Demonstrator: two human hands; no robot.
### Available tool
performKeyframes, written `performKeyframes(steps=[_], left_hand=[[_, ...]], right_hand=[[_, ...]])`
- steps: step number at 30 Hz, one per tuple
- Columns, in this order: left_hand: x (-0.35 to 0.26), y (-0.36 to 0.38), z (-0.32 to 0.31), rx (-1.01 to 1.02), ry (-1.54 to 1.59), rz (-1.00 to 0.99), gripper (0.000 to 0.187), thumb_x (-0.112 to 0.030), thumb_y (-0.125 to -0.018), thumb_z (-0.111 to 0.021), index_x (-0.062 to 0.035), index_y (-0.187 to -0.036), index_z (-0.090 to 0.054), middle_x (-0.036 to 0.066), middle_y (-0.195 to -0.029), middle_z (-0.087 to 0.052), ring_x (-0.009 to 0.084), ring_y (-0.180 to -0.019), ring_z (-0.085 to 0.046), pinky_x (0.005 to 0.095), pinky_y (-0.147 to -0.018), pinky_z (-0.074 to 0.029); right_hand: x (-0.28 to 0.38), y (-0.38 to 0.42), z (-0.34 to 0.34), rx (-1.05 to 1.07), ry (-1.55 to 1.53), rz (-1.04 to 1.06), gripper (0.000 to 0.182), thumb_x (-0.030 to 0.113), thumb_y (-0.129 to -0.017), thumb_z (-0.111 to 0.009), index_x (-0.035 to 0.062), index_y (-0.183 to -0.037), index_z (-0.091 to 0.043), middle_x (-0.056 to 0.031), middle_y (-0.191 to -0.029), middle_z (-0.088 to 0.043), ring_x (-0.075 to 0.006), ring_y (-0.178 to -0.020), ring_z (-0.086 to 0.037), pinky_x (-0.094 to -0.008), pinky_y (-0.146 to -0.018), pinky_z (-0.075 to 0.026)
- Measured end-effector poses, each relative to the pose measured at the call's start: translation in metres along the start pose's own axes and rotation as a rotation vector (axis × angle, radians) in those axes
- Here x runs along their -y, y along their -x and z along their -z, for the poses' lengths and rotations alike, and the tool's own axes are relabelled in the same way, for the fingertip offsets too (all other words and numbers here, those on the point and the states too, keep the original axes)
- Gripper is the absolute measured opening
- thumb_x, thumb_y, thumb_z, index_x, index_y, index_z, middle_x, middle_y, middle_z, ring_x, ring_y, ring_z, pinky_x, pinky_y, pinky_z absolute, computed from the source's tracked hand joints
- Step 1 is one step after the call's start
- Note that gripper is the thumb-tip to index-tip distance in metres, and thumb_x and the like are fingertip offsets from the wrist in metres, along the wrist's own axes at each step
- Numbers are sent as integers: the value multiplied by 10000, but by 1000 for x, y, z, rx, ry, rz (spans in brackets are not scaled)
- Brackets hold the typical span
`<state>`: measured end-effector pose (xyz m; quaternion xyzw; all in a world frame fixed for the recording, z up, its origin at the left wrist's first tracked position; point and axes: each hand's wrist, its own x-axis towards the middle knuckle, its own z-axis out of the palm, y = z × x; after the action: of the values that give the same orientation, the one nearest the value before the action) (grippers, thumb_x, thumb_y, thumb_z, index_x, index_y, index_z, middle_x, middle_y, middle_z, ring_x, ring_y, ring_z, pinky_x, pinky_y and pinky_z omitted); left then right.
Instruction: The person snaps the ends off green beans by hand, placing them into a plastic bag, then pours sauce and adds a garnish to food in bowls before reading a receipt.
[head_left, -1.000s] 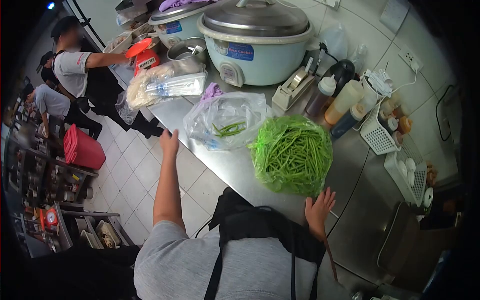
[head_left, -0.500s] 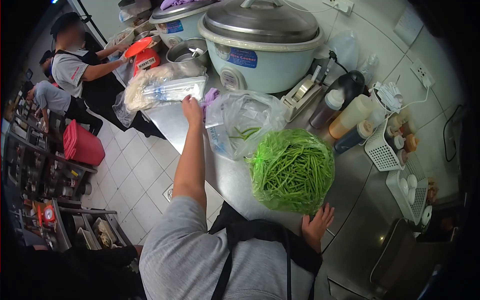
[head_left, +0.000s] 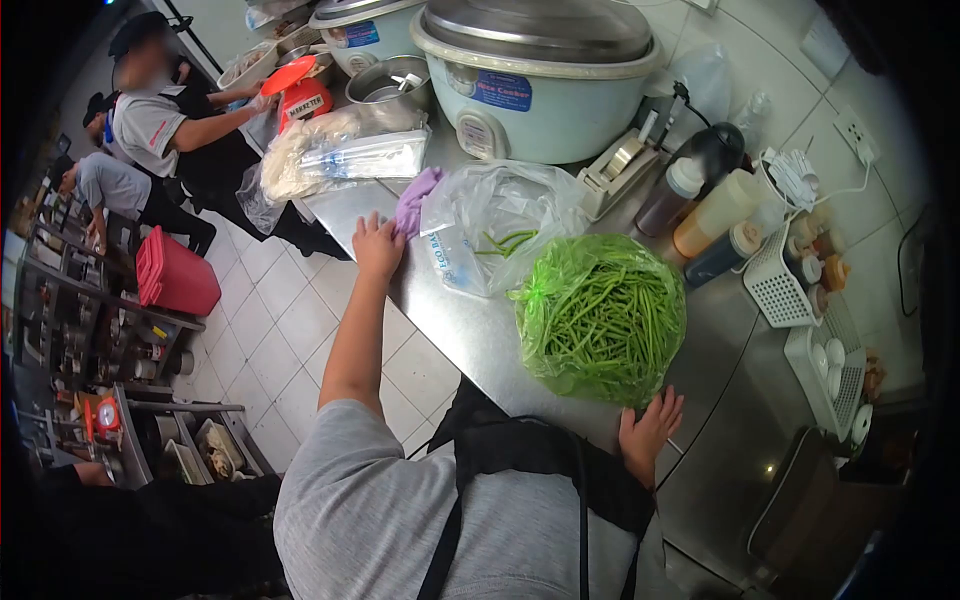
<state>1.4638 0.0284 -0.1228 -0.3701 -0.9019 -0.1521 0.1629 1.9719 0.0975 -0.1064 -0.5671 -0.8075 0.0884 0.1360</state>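
Note:
My left hand [head_left: 378,246] lies at the metal counter's edge with its fingers apart, its fingertips right beside a crumpled purple cloth [head_left: 416,200]. My right hand [head_left: 651,428] is open too, fingers spread on the counter just below a green plastic bag [head_left: 532,290] full of cut green beans [head_left: 612,315]. To the left of that bag lies a clear plastic bag [head_left: 475,212] with a few green beans [head_left: 512,241] showing in it. Beyond the cloth is a flat pack of clear plastic bags [head_left: 375,157].
Two large rice cookers [head_left: 535,100] stand at the back, with a metal pot [head_left: 392,92] in front. A tape dispenser [head_left: 622,172], sauce bottles [head_left: 722,250] and a white basket [head_left: 785,287] line the right side. A co-worker [head_left: 160,120] stands by an orange scale [head_left: 303,98]. A red bin [head_left: 176,275] is on the floor.
My left hand has drawn back from the pack of plastic bags to the counter's edge by the purple cloth, its fingers now spread. The view has shifted slightly; my right hand stays by the green bag.

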Motion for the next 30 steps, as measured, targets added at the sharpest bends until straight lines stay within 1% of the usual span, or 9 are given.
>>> performKeyframes(steps=[4, 7, 10, 17, 20, 23, 25, 27, 30], left_hand=[[-18, 40, 38, -88, 99, -329, 237, -216, -598, -602, -8, -688, -531, 229, -1156, -437, 441, -1094, -345, 441, -916, -305], [-29, 73, 42, 118, 264, -380, 214, -181, -597, -601, -15, -708, -523, 218, -1055, -497, 428, -1038, -394, 433, -874, -335], [-46, 95, 60, 93, 244, -289, 229, -148, -602, -593, 0, -758, -514, 183, -903, -533, 383, -895, -475, 412, -783, -381], [-12, -1, 44, -19, 639, 163, 259, -180, -689, -592, 15, -821, -485, 181, -838, -508, 327, -793, -483, 402, -746, -375], [-22, -35, 34, -125, 699, 131, 305, -208, -706, -598, 19, -884, -501, 191, -884, -503, 312, -879, -460, 381, -771, -368], [-72, -28, 62, -358, 638, -135, 332, -220, -710, -607, 15, -926, -513, 182, -940, -495, 307, -937, -428, 369, -798, -360], [-111, -13, 67, -288, 844, -271, 258, -179, -718, -594, -11, -904, -533, 148, -888, -533, 291, -849, -483, 349, -760, -383], [-138, 10, 61, 114, 827, -379, 296, -178, -735, -579, -25, -983, -529, 157, -979, -535, 269, -956, -493, 327, -843, -365], [-163, 35, 29, 273, 641, -400, 405, -252, -706, -581, -39, -1042, -499, 189, -967, -542, 328, -937, -499, 377, -818, -388]], right_hand=[[0, 1, 0, -20, 4, 3, 526, 237, -689, -526, -39, -1116, -389, -214, -1268, -274, -406, -1209, -162, -528, -971, -109], [-4, 2, -3, -50, 13, 32, 519, 245, -690, -535, -37, -1103, -398, -211, -1262, -282, -406, -1205, -171, -527, -969, -116], [-5, 2, -2, -53, 17, 24, 512, 253, -691, -536, -37, -1093, -407, -211, -1258, -289, -405, -1204, -176, -524, -969, -121], [-7, 4, -4, -45, 25, 18, 535, 275, -686, -544, -25, -1109, -408, -205, -1260, -294, -400, -1211, -167, -520, -970, -121], [-10, 5, -5, -57, 1, 14, 545, 276, -679, -557, -8, -1120, -408, -200, -1261, -295, -398, -1213, -163, -519, -971, -119], [-14, 6, -4, -84, -82, 24, 556, 281, -668, -575, 11, -1126, -410, -192, -1252, -310, -394, -1211, -175, -518, -970, -121], [-14, 8, -5, -96, -102, 29, 564, 289, -660, -588, 23, -1125, -413, -187, -1245, -321, -389, -1207, -188, -515, -970, -123], [-16, 7, -6, -114, -100, 34, 570, 297, -653, -596, 31, -1124, -416, -183, -1238, -331, -386, -1203, -202, -514, -970, -125], [-16, 7, -8, -141, -81, 44, 588, 311, -639, -604, 38, -1125, -415, -183, -1222, -352, -390, -1191, -221, -520, -965, -129]])
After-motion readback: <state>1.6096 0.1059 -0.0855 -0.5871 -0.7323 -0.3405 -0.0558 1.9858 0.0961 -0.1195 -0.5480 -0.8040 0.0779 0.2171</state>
